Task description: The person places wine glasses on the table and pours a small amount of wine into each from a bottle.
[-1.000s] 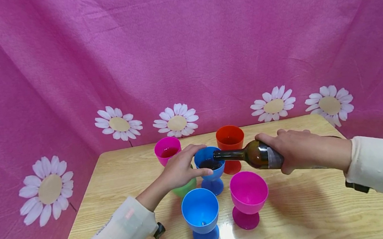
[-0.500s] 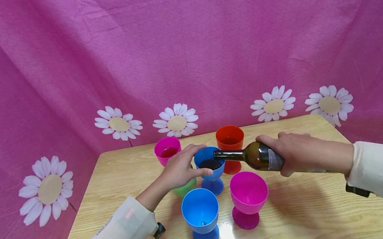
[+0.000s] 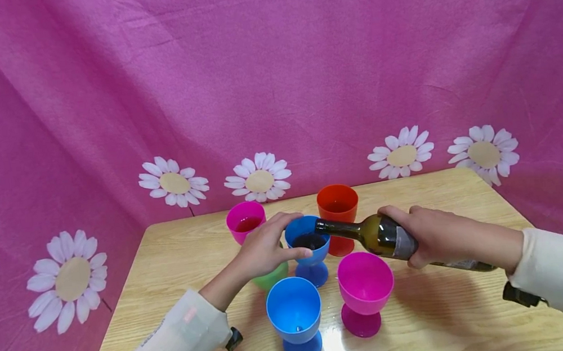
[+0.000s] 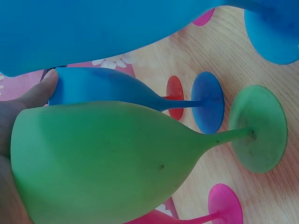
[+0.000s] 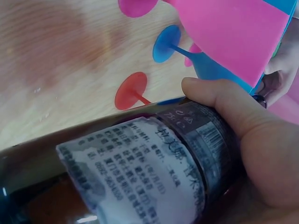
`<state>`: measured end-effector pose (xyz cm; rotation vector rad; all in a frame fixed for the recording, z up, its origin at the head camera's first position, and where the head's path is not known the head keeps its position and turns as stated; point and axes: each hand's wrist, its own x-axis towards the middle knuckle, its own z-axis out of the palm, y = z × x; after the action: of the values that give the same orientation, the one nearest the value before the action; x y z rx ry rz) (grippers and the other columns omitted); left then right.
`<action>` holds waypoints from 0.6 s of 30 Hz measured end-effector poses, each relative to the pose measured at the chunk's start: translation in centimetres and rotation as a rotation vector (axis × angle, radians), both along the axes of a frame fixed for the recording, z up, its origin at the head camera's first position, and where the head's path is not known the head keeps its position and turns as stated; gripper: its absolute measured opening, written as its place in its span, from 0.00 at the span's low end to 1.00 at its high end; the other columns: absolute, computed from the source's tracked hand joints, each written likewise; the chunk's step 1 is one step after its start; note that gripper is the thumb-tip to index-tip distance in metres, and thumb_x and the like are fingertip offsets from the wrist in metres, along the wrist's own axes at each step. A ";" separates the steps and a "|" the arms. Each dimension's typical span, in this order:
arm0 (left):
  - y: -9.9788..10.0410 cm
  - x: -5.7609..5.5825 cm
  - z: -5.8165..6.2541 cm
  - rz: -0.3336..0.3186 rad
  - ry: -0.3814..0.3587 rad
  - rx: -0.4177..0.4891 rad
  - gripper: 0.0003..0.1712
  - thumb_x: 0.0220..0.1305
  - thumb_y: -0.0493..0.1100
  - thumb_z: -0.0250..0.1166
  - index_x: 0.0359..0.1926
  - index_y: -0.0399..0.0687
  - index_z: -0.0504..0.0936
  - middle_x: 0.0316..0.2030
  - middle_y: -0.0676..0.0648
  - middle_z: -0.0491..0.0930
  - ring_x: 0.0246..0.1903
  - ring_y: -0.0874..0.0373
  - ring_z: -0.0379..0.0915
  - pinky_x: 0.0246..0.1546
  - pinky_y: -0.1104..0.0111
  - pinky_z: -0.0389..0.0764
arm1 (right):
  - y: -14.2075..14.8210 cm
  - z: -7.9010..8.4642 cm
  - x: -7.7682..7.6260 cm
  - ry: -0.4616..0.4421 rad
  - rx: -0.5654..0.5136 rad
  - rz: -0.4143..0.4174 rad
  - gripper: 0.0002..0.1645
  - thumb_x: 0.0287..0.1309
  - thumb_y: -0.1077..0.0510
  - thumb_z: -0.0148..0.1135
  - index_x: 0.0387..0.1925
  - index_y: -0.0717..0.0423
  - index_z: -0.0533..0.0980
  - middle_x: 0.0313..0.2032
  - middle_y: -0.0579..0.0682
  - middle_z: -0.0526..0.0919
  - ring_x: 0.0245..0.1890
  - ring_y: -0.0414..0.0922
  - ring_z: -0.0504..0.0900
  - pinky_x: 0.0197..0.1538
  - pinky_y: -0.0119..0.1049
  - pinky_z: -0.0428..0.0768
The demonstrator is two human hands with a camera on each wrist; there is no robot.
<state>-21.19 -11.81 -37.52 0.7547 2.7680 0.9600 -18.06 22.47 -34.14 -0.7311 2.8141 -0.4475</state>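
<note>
One dark bottle [image 3: 380, 236] tilts, its mouth over the rim of a blue goblet [image 3: 315, 257] holding dark liquid [image 3: 309, 242]. The right hand [image 3: 432, 234] curls its fingers round the bottle; the left hand [image 3: 268, 247] grips the goblet's bowl between spread thumb and fingers. Only the right wrist view shows print on the white label [image 5: 145, 172]; only the left wrist's, the foot of the green goblet [image 4: 105, 158].

The right grip [image 5: 268, 161] holds a dark, white-labelled bottle [image 5: 140, 168]; beyond it show a pink goblet [image 5: 233, 35], a blue goblet [image 5: 212, 69] and a red foot [image 5: 131, 91].
</note>
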 end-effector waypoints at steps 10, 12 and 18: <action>0.0 0.1 0.0 0.001 0.007 -0.007 0.47 0.58 0.61 0.76 0.76 0.58 0.68 0.71 0.48 0.71 0.68 0.46 0.70 0.53 0.48 0.83 | 0.4 -2.2 0.4 0.041 -0.107 0.026 0.57 0.37 0.52 0.87 0.67 0.46 0.62 0.37 0.52 0.79 0.36 0.45 0.77 0.35 0.40 0.78; 0.0 0.1 0.0 0.000 0.008 -0.008 0.47 0.58 0.61 0.75 0.76 0.57 0.68 0.70 0.48 0.71 0.67 0.46 0.70 0.53 0.49 0.83 | 0.5 -2.5 0.5 0.044 -0.121 0.022 0.57 0.38 0.52 0.87 0.68 0.46 0.62 0.37 0.51 0.79 0.35 0.45 0.77 0.35 0.40 0.78; -0.1 0.0 -0.1 -0.004 0.010 -0.010 0.47 0.59 0.61 0.75 0.76 0.57 0.68 0.70 0.48 0.72 0.66 0.47 0.71 0.52 0.50 0.84 | 0.4 -3.7 0.8 0.041 -0.180 0.015 0.55 0.40 0.53 0.85 0.68 0.46 0.63 0.38 0.50 0.80 0.36 0.45 0.77 0.36 0.39 0.78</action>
<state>-21.19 -11.89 -37.61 0.7652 2.7765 0.9441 -17.25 22.89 -37.86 -0.8036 2.8309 -0.6984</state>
